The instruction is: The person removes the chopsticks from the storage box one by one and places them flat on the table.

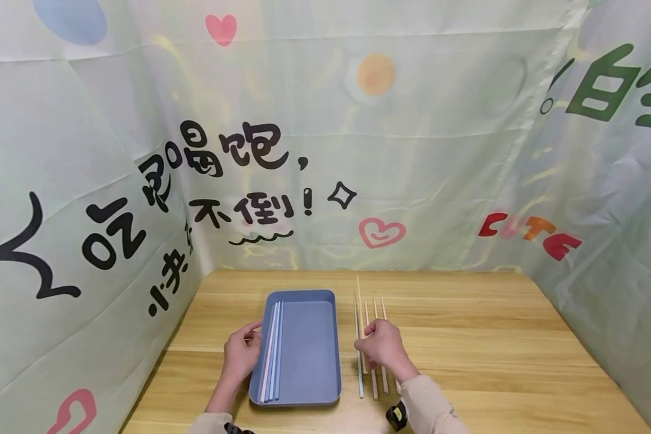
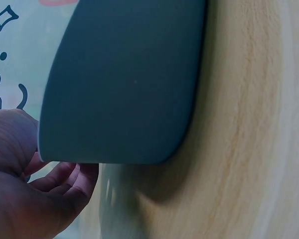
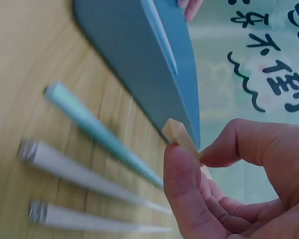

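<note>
Pinching a tan chopstick [image 1: 359, 295] between the thumb and fingers of the right hand [image 1: 384, 342], just right of the lower centre of the head frame, beside more chopsticks laid out on the table [image 1: 493, 337]. In the right wrist frame, showing the squared thick end of the tan chopstick, jutting past the fingertips near the middle. Gripping the edge of a blue-grey tray [image 1: 309, 355] with the left hand [image 1: 242, 352], thumb and bent fingers at its left side, left of the lower centre of the head frame. Inside the tray, pink and blue chopsticks [image 1: 271, 355], laid lengthwise and close together along the left wall. Right of the tray, below and around the right hand, a blue-green chopstick [image 3: 99, 132] nearest the tray, then pale chopsticks [image 3: 84, 172], roughly parallel and slightly apart. Near the bottom edge of the head frame, light sleeves [image 1: 431, 404]. Across the upper part, a pale cloth [image 1: 439, 163], printed with dark writing [image 1: 201, 150] and a pink heart [image 1: 220, 30].
</note>
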### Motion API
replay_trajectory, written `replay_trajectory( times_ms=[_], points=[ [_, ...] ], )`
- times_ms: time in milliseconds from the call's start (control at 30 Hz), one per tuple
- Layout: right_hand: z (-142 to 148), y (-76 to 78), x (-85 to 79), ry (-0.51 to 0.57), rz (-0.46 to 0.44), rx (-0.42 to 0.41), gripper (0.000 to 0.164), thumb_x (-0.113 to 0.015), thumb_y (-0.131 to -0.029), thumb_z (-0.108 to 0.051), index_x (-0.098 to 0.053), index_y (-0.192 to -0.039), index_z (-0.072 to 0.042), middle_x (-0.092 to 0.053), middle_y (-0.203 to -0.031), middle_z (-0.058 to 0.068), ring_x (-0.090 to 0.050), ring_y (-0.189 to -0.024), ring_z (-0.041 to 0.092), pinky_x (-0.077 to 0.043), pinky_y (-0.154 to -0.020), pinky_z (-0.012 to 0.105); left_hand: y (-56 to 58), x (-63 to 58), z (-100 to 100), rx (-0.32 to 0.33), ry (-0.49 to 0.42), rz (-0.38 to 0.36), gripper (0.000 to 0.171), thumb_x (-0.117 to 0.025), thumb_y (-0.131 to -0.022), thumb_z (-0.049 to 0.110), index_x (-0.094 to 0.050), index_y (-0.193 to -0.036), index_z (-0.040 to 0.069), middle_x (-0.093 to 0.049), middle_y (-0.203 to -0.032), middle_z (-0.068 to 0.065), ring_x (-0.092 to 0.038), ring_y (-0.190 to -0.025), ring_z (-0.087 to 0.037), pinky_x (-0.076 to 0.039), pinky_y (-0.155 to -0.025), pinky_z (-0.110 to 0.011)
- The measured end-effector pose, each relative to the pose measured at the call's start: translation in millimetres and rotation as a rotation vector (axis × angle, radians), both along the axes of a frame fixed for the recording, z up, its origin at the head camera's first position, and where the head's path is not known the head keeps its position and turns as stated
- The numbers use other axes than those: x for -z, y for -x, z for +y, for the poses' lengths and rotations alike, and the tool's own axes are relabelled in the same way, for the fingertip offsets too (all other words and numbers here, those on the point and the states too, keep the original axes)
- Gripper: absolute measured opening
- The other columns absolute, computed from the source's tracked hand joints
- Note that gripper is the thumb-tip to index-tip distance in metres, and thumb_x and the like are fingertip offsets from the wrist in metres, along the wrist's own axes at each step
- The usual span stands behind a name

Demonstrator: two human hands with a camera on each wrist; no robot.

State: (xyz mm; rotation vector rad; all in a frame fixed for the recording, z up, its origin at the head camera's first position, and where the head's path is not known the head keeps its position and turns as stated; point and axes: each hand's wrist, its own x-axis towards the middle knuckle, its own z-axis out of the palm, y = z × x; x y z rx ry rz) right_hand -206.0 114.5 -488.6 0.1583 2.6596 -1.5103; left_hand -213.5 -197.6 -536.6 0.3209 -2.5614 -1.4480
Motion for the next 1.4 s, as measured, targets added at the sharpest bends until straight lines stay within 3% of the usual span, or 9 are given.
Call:
replay_trajectory(
  times_ms=[300,700,1133,1400],
  points=[
    [28,-5.3,6.7,-0.017,-0.048,0.038,0.022,-0.074,-0.082,0.001,-0.055,-0.093,0.000,-0.056,-0.068,0.007,-0.064,-0.044,0.020,-0.059,-0.049,0.034,0.6,2.4,-1,0.001,-0.003,-0.001,0.035,-0.059,-0.103,0.004,-0.069,-0.137,0.004,-0.069,-0.108,-0.015,-0.061,-0.092,-0.023,-0.050,-0.070,-0.026],
    [54,-11.8,19.6,-0.061,-0.040,0.063,0.017,-0.073,-0.079,0.002,-0.057,-0.084,0.000,-0.059,-0.073,0.010,-0.064,-0.045,0.019,-0.058,-0.046,0.033,1.2,3.0,-3,0.003,-0.013,0.004,0.035,-0.059,-0.103,0.004,-0.069,-0.137,0.004,-0.069,-0.107,-0.015,-0.062,-0.092,-0.023,-0.050,-0.070,-0.025],
    [71,-17.3,28.8,-0.078,-0.065,0.084,0.018,-0.074,-0.077,0.001,-0.058,-0.083,0.000,-0.056,-0.074,0.010,-0.062,-0.048,0.017,-0.057,-0.046,0.031,3.4,2.6,-3,-0.001,-0.002,0.022,0.034,-0.061,-0.102,0.004,-0.071,-0.135,0.004,-0.070,-0.104,-0.014,-0.062,-0.089,-0.021,-0.050,-0.068,-0.024],
    [73,-17.9,34.6,-0.112,-0.037,0.087,0.018,-0.074,-0.075,0.002,-0.058,-0.082,-0.001,-0.057,-0.073,0.009,-0.060,-0.048,0.014,-0.056,-0.044,0.030,2.2,1.3,-2,0.003,-0.003,0.024,0.034,-0.061,-0.102,0.004,-0.070,-0.135,0.003,-0.070,-0.104,-0.014,-0.062,-0.089,-0.021,-0.050,-0.068,-0.023]
  ],
)
